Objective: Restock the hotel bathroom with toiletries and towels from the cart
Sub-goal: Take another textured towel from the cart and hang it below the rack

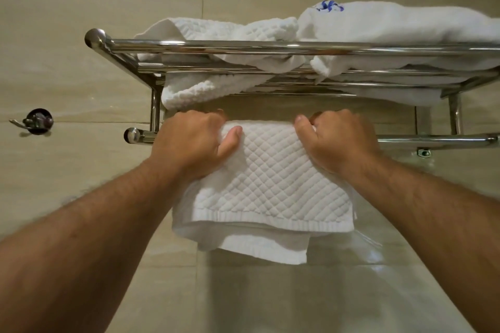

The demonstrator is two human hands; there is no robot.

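Note:
A white quilted towel [270, 184] hangs folded over the lower bar [433, 139] of a chrome wall rack [216, 45]. My left hand [189, 140] grips the towel's upper left corner at the bar, thumb on the front and fingers curled behind. At the upper right corner, my right hand [335, 140] grips the towel the same way. Two layers of the towel hang down below my hands.
On the rack's upper shelf lie a crumpled white quilted towel [216, 32] and a folded white towel with a blue emblem [392, 24]. A metal wall hook [36, 121] sticks out at the left. Beige tiled wall surrounds the rack.

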